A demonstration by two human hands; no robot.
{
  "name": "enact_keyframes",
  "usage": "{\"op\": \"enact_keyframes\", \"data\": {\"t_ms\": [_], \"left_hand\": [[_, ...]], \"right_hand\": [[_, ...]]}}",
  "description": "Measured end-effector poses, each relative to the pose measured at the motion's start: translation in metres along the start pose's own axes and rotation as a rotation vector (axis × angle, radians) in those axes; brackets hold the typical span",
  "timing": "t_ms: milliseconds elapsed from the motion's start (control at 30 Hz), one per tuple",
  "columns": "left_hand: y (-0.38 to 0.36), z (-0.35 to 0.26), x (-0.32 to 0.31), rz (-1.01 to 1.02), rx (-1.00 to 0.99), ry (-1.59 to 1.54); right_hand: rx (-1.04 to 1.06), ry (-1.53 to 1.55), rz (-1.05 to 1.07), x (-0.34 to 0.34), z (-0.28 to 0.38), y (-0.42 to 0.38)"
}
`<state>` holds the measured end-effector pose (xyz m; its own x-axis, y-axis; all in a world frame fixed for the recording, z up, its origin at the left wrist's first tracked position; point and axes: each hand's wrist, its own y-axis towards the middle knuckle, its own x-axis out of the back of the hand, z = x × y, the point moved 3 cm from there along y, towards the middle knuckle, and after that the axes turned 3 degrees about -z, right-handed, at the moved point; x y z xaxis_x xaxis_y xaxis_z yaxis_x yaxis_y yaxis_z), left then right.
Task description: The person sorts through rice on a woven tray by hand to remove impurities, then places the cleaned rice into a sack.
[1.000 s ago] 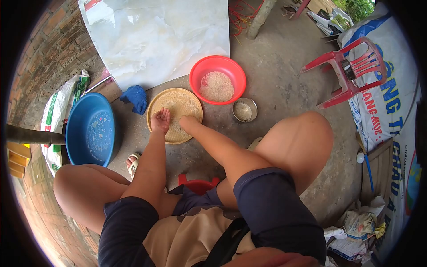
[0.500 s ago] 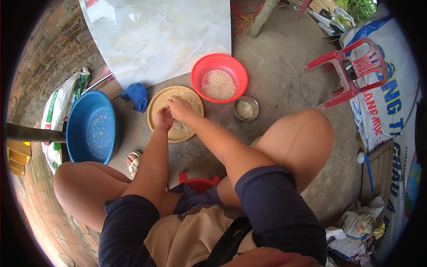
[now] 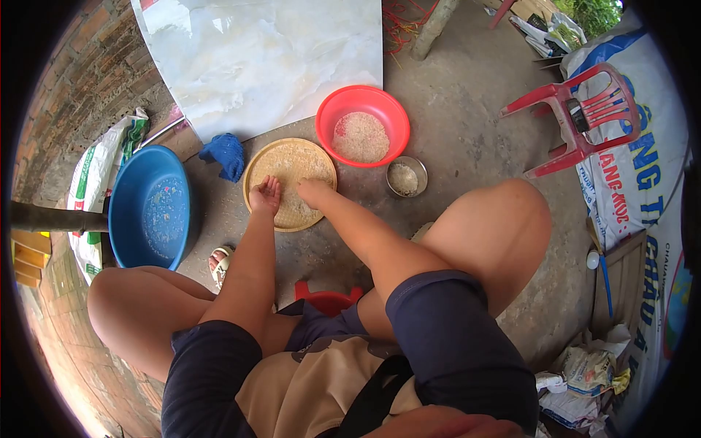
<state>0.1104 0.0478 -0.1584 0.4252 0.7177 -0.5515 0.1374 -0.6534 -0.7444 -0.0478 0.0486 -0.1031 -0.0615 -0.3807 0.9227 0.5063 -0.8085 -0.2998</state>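
A round woven bamboo tray lies on the concrete floor with pale grains scattered across it. Palm up, my left hand is over the tray's left edge, its fingers stretched out and slightly curled. My right hand is low at the right side of the tray, fingers pressed together and pointing down at the grains. Whatever those fingertips pinch is too small or hidden to make out. Just beyond the tray stands a red plastic basin holding pale grains. A small metal bowl with some grains sits to the right.
On the left is a blue basin with bits stuck inside, and a blue cloth lies near the tray. A marbled panel stands behind. At the right are a red plastic chair and a printed tarp.
My hands were together over the tray and have come apart. The right hand has moved down and right, nearer the tray's grains; the left has turned palm up with fingers spread.
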Motion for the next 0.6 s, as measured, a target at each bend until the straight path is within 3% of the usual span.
{"op": "enact_keyframes", "data": {"t_ms": [100, 167, 300, 400, 500, 600], "left_hand": [[-0.001, 0.003, -0.003, -0.002, -0.003, 0.006], [-0.003, 0.004, -0.005, -0.005, -0.003, 0.008], [-0.002, 0.005, -0.007, -0.001, 0.007, 0.011], [0.0, 0.004, -0.009, 0.009, 0.009, 0.009], [-0.002, 0.005, -0.011, 0.008, 0.021, 0.017], [-0.004, 0.007, -0.012, 0.015, 0.04, 0.057]], "right_hand": [[0.055, 0.019, -0.056, -0.004, -0.004, 0.004], [0.074, -0.02, 0.076, -0.01, -0.008, 0.006], [0.073, -0.007, 0.016, -0.012, -0.01, 0.004], [0.065, -0.033, 0.124, -0.009, -0.009, 0.003], [0.074, -0.03, 0.099, -0.004, -0.01, 0.002], [0.013, 0.067, -0.063, 0.012, -0.005, 0.005]]}}
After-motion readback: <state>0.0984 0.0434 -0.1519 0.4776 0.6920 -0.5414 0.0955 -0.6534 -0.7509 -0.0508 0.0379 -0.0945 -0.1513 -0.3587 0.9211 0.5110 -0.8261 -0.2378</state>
